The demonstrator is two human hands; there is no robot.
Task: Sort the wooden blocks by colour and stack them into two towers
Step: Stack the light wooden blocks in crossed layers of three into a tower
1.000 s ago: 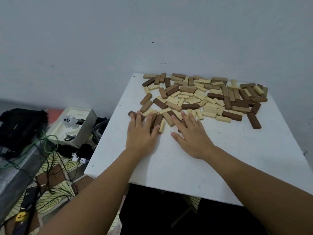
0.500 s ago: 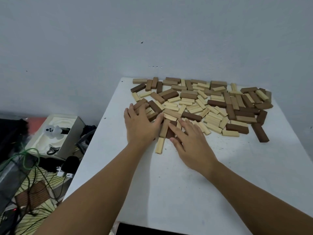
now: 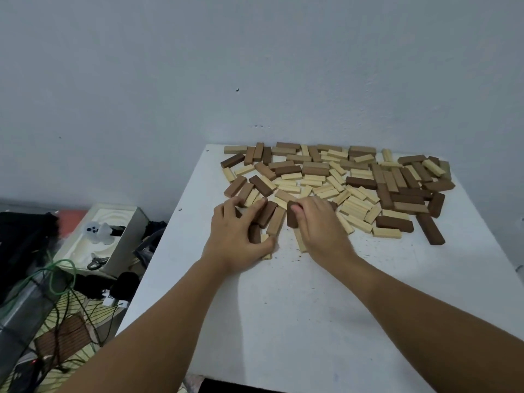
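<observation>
Worktop (image 3: 326, 307): white, square, set against a pale wall (image 3: 198, 66); near half bare.
Blocks (image 3: 334, 180): loose heap of pale, mid-brown and dark pieces lying flat across the far half of the worktop, unsorted; no tower stands.
Left hand (image 3: 235, 234): at the heap's near left edge; grip curled over several pieces, thumb against a short dark block (image 3: 254, 234), fingertips on a dark block (image 3: 268, 214) beside it.
Right hand (image 3: 320, 225): just right of the left hand, apart from it; grip closed on one dark piece (image 3: 292, 214), pinched between thumb and fingers and held on end, clear of the flat pieces.
Pale block (image 3: 300, 242): lies on the worktop partly under the right hand.
Long dark block (image 3: 430, 228): lies apart at the heap's near right corner.
Floor, left of the worktop: open box (image 3: 113, 236) holding a small white figure (image 3: 99, 229); green cable (image 3: 61, 276); dark bags, detail unclear.
</observation>
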